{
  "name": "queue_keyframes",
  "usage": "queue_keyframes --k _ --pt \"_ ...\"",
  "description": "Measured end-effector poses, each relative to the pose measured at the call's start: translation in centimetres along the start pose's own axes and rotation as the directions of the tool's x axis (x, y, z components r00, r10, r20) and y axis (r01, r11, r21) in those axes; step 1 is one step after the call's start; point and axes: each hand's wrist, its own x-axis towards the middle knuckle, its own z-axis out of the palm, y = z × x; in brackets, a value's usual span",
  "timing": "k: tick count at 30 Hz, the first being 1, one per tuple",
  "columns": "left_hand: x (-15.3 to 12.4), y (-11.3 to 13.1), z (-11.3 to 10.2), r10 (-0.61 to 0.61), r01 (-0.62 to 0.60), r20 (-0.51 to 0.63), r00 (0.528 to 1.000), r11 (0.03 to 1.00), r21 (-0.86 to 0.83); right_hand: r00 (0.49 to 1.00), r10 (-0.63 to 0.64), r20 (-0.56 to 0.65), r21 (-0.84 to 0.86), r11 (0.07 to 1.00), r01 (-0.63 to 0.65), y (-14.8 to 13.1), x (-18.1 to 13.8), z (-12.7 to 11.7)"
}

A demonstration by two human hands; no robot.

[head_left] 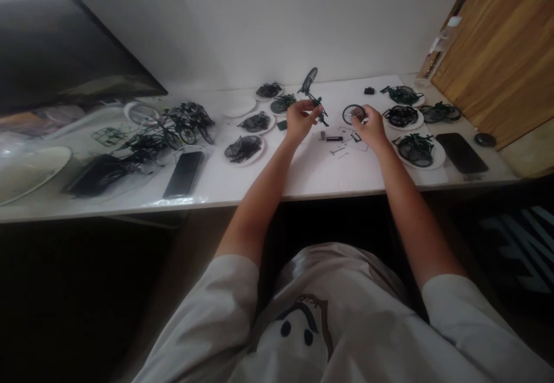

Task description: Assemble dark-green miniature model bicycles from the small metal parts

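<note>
Pinched in my left hand (pixel 302 119) is a dark miniature bicycle frame (pixel 318 106), tilted, with one wheel (pixel 309 80) attached at its upper end. My right hand (pixel 370 126) grips a loose spoked toy wheel (pixel 353 114) by its rim, a short way to the right of the frame. The two parts are apart. On the white tabletop between and below my hands lie small loose pieces, among them a dark bar-shaped part (pixel 334 138), a T-shaped metal piece (pixel 337 151) and a little dark part (pixel 355 136).
White plates of dark bicycle parts flank the work spot, such as one plate (pixel 255 161) at left and another (pixel 438 155) at right. Built miniature bicycles (pixel 186 122) cluster farther left. Phones (pixel 185 173) lie on both sides. A clear bottle (pixel 441 45) stands by the wooden panel (pixel 502 42).
</note>
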Motion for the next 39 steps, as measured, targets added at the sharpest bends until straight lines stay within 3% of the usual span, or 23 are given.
queue_keyframes --k 15,25,39 --pt "-0.1 0.6 0.1 -0.044 0.045 0.028 0.999 0.999 -0.008 1.0 0.022 0.017 -0.021 1.0 -0.022 -1.3 -0.4 -0.3" --pt "-0.9 2.8 0.1 -0.064 0.066 0.038 0.997 0.997 -0.048 0.999 0.03 0.039 0.009 0.999 -0.03 -2.2 -0.6 -0.3" --pt "-0.6 2.1 0.5 -0.069 0.072 0.058 0.996 0.996 -0.045 0.998 0.027 0.055 0.012 1.0 -0.028 -2.8 -0.7 -0.3"
